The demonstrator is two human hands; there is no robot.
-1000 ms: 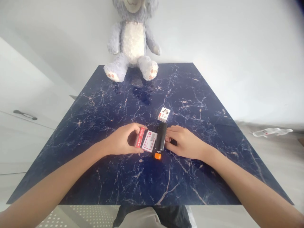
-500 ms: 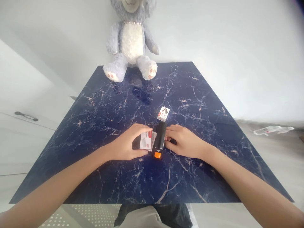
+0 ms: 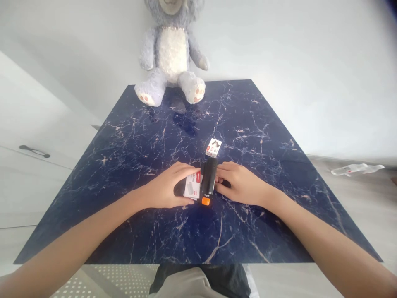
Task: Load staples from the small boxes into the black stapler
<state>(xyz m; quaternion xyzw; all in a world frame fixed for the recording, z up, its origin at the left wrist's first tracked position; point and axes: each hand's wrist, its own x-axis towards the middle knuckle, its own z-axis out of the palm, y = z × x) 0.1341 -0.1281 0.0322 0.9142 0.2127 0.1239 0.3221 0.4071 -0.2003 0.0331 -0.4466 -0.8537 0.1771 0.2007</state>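
A black stapler [image 3: 209,178] with an orange end lies lengthwise on the table, its orange end towards me. My left hand [image 3: 169,185] grips a small white and red staple box [image 3: 192,185] between thumb and fingers, right beside the stapler's left side. Under this box, the edge of another pale piece shows; what it is I cannot tell. Fingers of my right hand [image 3: 237,184] are curled in against the stapler's right side, with their tips partly hidden. A second small white and red box [image 3: 214,147] with a dark picture sits at the stapler's far end.
The dark blue marble-patterned table [image 3: 139,136] carries a grey and cream plush toy [image 3: 172,58] at its back edge, near the wall. Clear plastic bottles [image 3: 356,169] lie on the floor at right. A white cabinet with a dark handle [image 3: 34,151] stands at left.
The staple box in my left hand has shifted slightly right and covers more of the piece beneath it. My right hand and the far box look nearly unmoved.
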